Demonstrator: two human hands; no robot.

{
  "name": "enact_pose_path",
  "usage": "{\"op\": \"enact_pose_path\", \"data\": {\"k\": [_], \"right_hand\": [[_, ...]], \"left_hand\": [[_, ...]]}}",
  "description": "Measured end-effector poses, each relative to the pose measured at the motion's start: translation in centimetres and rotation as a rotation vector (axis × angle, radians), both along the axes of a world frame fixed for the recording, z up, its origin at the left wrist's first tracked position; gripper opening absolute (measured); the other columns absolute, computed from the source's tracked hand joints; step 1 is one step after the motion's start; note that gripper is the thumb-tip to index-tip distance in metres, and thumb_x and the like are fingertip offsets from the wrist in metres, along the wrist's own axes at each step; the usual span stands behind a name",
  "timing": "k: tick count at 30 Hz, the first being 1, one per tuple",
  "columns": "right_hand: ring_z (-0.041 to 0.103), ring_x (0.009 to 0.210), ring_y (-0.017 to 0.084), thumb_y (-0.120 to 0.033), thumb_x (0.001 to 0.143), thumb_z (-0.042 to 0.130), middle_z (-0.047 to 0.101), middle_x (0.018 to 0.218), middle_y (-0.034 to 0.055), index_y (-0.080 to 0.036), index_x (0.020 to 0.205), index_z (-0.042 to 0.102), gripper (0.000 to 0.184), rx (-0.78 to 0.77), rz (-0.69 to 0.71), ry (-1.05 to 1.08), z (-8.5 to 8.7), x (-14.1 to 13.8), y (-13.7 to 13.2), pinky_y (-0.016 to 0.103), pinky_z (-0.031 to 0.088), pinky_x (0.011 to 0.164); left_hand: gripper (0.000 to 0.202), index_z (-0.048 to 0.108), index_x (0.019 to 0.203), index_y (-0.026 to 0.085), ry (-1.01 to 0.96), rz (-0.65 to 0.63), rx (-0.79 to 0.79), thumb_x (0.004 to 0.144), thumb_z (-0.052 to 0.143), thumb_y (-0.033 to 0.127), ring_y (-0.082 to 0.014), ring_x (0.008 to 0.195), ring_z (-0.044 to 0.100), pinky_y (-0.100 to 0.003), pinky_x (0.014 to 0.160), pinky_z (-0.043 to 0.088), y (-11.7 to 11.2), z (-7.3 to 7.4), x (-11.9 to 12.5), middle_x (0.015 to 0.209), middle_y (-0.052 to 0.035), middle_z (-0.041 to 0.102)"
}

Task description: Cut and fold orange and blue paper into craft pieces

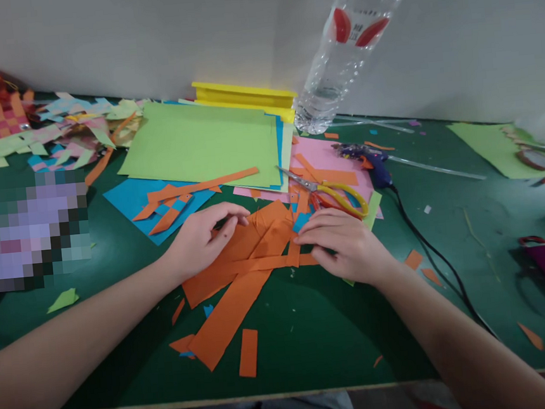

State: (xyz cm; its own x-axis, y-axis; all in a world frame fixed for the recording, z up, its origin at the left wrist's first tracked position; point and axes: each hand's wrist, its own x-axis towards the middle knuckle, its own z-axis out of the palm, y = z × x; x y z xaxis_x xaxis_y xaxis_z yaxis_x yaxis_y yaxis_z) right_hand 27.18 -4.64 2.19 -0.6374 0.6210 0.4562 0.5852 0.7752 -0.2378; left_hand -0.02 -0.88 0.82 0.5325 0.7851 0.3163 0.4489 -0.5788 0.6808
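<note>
Forearms (pixel 106 321) cropped; right hand (pixel 345 242) hides orange strip's (pixel 263 264) end; grip unclear.

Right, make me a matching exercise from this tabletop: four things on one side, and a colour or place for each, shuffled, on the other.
Things:
1. Scissors
2. Hot-glue gun
3. Plastic bottle
4. Right hand

Colours and places:
A. Clear, with red label marks
B. At orange and blue paper pieces
C. Yellow-handled
D. Mostly dark blue

Pairs: 1-C, 2-D, 3-A, 4-B
</note>
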Motion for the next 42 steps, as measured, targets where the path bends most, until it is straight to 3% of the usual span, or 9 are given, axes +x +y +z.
{"op": "enact_pose_path", "data": {"k": [4, 8, 11, 16, 19, 28, 31, 36, 42], "right_hand": [[0.068, 0.081, 0.019, -0.005, 0.077, 0.048, 0.072, 0.081, 0.006, -0.018, 0.09, 0.068, 0.027, -0.013, 0.015, -0.006, 0.13, -0.18, -0.08, 0.04, 0.056, 0.079], [0.068, 0.082, 0.019, -0.005, 0.078, 0.049, 0.072, 0.084, 0.0072, -0.017, 0.092, 0.067, 0.026, -0.028, 0.022, -0.014, 0.16, -0.37, -0.17, 0.039, 0.055, 0.08], [0.067, 0.085, 0.019, -0.006, 0.079, 0.049, 0.072, 0.086, 0.0065, -0.018, 0.095, 0.066, 0.026, -0.041, 0.019, -0.021, 0.05, -0.38, -0.2, 0.04, 0.055, 0.081], [0.066, 0.085, 0.02, -0.007, 0.08, 0.051, 0.071, 0.087, 0.0081, -0.017, 0.097, 0.065, 0.024, -0.029, 0.019, -0.019, -0.09, -0.41, -0.25, 0.04, 0.054, 0.08], [0.066, 0.087, 0.02, -0.009, 0.083, 0.051, 0.07, 0.088, 0.0082, -0.018, 0.101, 0.063, 0.024, -0.029, 0.014, -0.037, -0.03, -0.51, -0.36, 0.039, 0.054, 0.079], [0.065, 0.095, 0.022, -0.026, 0.083, 0.062, 0.071, 0.098, 0.0093, -0.016, 0.108, 0.061, 0.027, -0.031, 0.072, -0.071, 0.16, -0.54, -0.47, 0.042, 0.051, 0.087], [0.065, 0.095, 0.021, -0.024, 0.084, 0.062, 0.072, 0.099, 0.0077, -0.017, 0.107, 0.062, 0.024, -0.01, 0.091, -0.074, 0.09, -0.53, -0.43, 0.041, 0.051, 0.088], [0.066, 0.09, 0.019, -0.015, 0.085, 0.059, 0.073, 0.094, 0.0031, -0.022, 0.102, 0.064, 0.019, 0.065, 0.085, -0.015, -0.03, -0.39, -0.41, 0.04, 0.051, 0.085], [0.065, 0.073, 0.017, -0.019, 0.085, 0.061, 0.072, 0.08, 0.004, -0.02, 0.099, 0.064, 0.015, 0.07, 0.048, 0.019, -0.07, -0.39, -0.54, 0.034, 0.053, 0.071]], "left_hand": [[0.02, 0.06, 0.104, 0.019, 0.08, -0.135, 0.144, 0.095, 0.043, 0.021, -0.0152, 0.096, 0.061, -0.03, 0.087, 0.048, -0.27, -0.05, 0.23, 0.098, -0.0037, 0.069], [0.019, 0.06, 0.104, 0.021, 0.218, -0.31, 0.263, 0.089, 0.057, 0.033, -0.0189, 0.109, 0.057, -0.04, 0.104, 0.035, -0.5, -0.21, 0.54, 0.111, -0.0036, 0.066], [0.023, 0.06, 0.103, 0.022, 0.289, -0.358, 0.298, 0.087, 0.061, 0.039, -0.0194, 0.114, 0.054, -0.043, 0.11, 0.027, -0.64, -0.37, 0.67, 0.116, -0.0027, 0.064], [0.009, 0.06, 0.09, 0.021, 0.269, -0.378, 0.298, 0.091, 0.055, 0.028, -0.0166, 0.11, 0.056, -0.038, 0.105, 0.033, -0.59, -0.39, 0.66, 0.111, -0.0021, 0.065], [0.01, 0.059, 0.085, 0.021, 0.257, -0.394, 0.339, 0.092, 0.052, 0.024, -0.0151, 0.105, 0.058, -0.036, 0.103, 0.035, -0.55, -0.42, 0.72, 0.104, -0.0009, 0.067], [0.01, 0.057, 0.09, 0.02, 0.239, -0.303, 0.506, 0.095, 0.048, 0.021, -0.0112, 0.082, 0.063, -0.035, 0.102, 0.035, -0.69, -0.36, 0.71, 0.089, 0.0025, 0.07], [0.01, 0.056, 0.089, 0.02, 0.203, -0.255, 0.501, 0.095, 0.048, 0.021, -0.0099, 0.078, 0.063, -0.035, 0.101, 0.037, -0.79, -0.24, 0.53, 0.086, 0.003, 0.07], [0.01, 0.056, 0.087, 0.021, 0.14, -0.227, 0.533, 0.094, 0.049, 0.022, -0.0091, 0.064, 0.061, -0.034, 0.099, 0.04, -0.9, -0.31, 0.43, 0.074, 0.0055, 0.069], [0.007, 0.056, 0.092, 0.022, 0.117, -0.232, 0.555, 0.094, 0.05, 0.018, -0.009, 0.059, 0.06, -0.034, 0.094, 0.042, -0.81, -0.44, 0.44, 0.077, 0.0059, 0.071]]}}
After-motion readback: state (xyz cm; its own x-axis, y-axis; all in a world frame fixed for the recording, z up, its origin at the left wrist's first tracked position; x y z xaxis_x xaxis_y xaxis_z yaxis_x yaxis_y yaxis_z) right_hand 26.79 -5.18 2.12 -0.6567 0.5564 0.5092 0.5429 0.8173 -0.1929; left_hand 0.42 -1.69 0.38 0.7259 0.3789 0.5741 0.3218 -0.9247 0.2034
